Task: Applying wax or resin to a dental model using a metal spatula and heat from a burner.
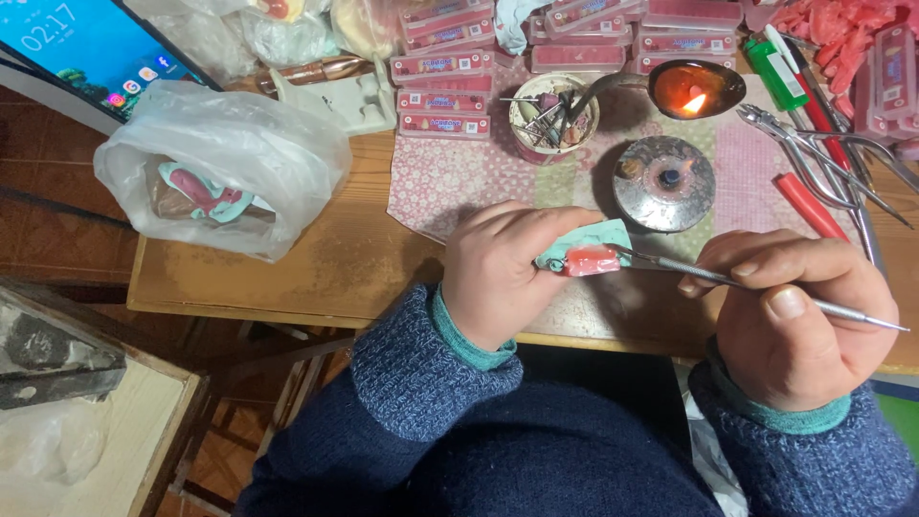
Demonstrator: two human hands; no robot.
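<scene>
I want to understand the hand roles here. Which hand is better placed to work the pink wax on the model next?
Probably the right hand: it grips the thin metal tool, whose tip already meets the pink wax piece. The left hand is occupied holding that piece steady.

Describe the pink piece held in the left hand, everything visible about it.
The pink piece is a small, glossy, wax-like block fixed on a pale green cast. The left hand grips the cast from the left, holding it just above the table's front edge, the pink part facing right. The tip of a thin metal tool, held in the right hand, touches its right end. Finer detail is too small to tell.
</scene>
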